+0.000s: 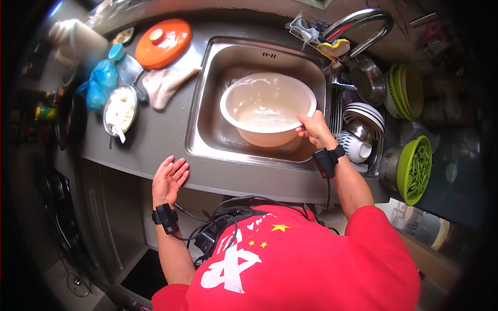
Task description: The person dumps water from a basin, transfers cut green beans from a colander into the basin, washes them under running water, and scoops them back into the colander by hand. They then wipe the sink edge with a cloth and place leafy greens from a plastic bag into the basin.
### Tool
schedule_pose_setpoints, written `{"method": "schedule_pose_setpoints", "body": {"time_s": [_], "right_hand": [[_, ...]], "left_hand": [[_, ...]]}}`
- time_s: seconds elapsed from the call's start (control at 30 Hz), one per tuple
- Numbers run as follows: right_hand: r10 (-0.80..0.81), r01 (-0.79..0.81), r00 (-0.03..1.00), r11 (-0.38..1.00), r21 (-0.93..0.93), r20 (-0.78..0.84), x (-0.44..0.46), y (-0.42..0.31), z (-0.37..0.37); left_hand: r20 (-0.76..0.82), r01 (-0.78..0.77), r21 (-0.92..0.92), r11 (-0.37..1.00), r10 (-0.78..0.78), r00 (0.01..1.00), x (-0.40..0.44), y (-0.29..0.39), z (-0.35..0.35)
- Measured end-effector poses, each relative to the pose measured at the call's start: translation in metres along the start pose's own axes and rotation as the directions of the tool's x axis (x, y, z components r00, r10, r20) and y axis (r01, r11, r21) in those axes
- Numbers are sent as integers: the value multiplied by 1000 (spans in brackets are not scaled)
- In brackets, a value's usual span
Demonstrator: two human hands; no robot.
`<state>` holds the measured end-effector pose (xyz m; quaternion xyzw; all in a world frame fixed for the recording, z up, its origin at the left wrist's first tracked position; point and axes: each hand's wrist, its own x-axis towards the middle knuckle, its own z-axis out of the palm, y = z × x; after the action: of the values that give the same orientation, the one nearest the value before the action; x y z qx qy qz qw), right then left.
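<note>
A large white plastic basin sits tilted in the stainless steel sink, with what looks like a little water in its bottom. My right hand grips the basin's rim at its right side, thumb at the inside edge. At the counter's front edge, left of the sink, my left hand is held palm up with its fingers stretched out and nothing in it. Both wrists wear black strapped devices with cables.
Left counter: an orange lid, a cloth, a blue plastic bag and a bowl of white food with a spoon. Right of the sink: a chrome faucet, stacked bowls and a green basket of green beans.
</note>
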<state>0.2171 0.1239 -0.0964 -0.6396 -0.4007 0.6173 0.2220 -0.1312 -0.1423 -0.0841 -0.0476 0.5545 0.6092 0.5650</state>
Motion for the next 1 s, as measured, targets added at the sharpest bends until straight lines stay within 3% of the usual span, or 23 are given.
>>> {"method": "schedule_pose_setpoints", "body": {"time_s": [0.13,0.23,0.43,0.53,0.67,0.8,0.93,1.0], "right_hand": [[-79,79,997,994,-75,6,6,13,-7],[-193,171,968,975,-142,-160,9,19,-4],[-338,269,927,900,-342,-162,23,30,-23],[-390,326,908,887,-328,-152,19,22,-22],[-607,506,786,740,-444,-116,40,37,-32],[-633,535,769,715,-450,-91,34,34,-35],[-788,669,614,552,-498,-49,14,16,-24],[-804,667,595,505,-547,-16,15,10,-17]], "left_hand": [[3,-2,-6,1000,2,1000,0,-1,0],[5,0,-7,1000,0,1000,0,0,-1],[2,8,-2,1000,-8,1000,1,0,0],[-3,11,5,1000,-11,1000,0,1,0],[-7,16,15,1000,-16,1000,0,2,2],[-8,12,13,1000,-12,1000,0,1,2],[-9,13,15,1000,-13,1000,0,2,2],[-8,14,16,1000,-14,1000,-1,2,3]]}}
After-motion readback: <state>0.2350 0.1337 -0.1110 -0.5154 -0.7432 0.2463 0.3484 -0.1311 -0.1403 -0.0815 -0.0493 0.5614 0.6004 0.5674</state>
